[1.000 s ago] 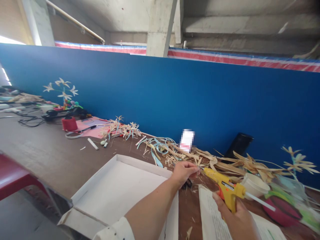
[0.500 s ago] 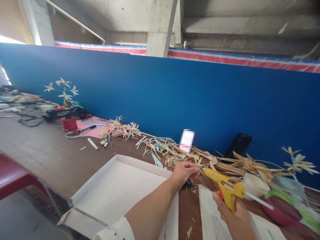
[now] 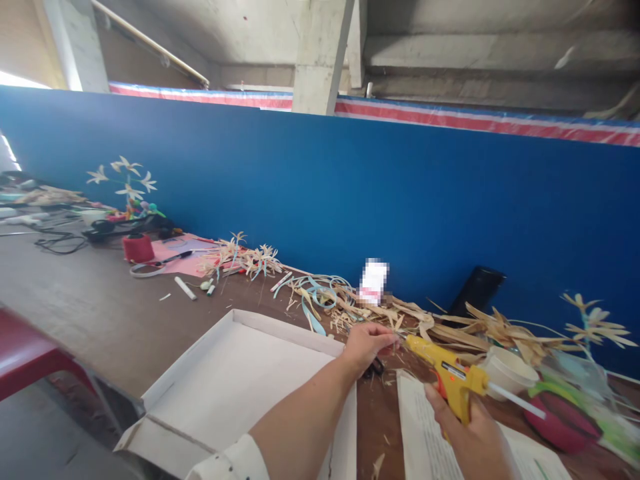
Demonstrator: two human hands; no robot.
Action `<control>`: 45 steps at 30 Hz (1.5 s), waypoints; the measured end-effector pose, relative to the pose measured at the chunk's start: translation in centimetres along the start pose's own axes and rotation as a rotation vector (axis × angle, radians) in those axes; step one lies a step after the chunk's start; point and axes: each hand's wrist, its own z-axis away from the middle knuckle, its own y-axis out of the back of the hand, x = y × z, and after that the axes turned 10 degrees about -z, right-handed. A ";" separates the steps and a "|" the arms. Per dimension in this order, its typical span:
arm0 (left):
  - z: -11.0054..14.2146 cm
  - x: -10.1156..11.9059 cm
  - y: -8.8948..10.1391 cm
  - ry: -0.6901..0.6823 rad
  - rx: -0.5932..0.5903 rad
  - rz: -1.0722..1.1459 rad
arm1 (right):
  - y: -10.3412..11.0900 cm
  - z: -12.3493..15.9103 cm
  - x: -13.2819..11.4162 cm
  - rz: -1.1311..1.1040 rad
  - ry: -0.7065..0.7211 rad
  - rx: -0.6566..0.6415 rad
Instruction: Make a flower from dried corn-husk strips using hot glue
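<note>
A yellow hot glue gun (image 3: 445, 373) is in my right hand (image 3: 473, 433), with a finger at the red trigger. From its back end sticks a white glue stick (image 3: 517, 400). The gun's nozzle points left, close to the fingertips of my left hand (image 3: 370, 343). Thumb and fingers of that hand are pinched together; a small pale piece seems to show at their tips, too small to name. Black handles, perhaps of scissors (image 3: 374, 368), lie partly hidden beneath the left hand. Printed paper (image 3: 423, 427) lies below the glue gun.
A white shallow box (image 3: 240, 373) lies under my left forearm. Dry husk strips (image 3: 480, 327) and pale blue ribbon (image 3: 320, 293) line the blue partition (image 3: 280, 180). A white cup (image 3: 510, 373), red thread spool (image 3: 139, 248) and husk flowers (image 3: 597, 327) stand about. A red stool (image 3: 35, 353) is at left.
</note>
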 end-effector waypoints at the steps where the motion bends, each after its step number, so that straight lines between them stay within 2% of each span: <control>1: 0.0 0.0 0.0 -0.002 -0.001 -0.001 | 0.0 0.1 -0.1 -0.005 0.004 0.013; 12: 0.1 0.4 -0.1 0.023 0.005 0.010 | 0.4 -0.2 0.4 0.020 0.014 -0.040; 22: -0.2 -0.2 0.0 0.021 0.015 0.022 | 0.0 0.5 -1.1 -0.023 0.025 0.046; 29: -0.1 0.0 0.0 0.016 0.008 0.011 | 0.3 0.1 -0.5 -0.001 -0.027 0.000; 35: 0.0 0.2 0.0 0.016 0.013 0.032 | 1.6 0.2 0.8 -0.233 -0.092 0.033; 39: 0.1 0.3 0.1 0.006 0.008 0.035 | 3.8 -0.4 2.2 -0.440 -0.207 -0.001; 45: 0.2 0.3 0.1 0.000 -0.001 0.030 | 7.0 -1.1 4.3 -0.623 -0.582 -0.038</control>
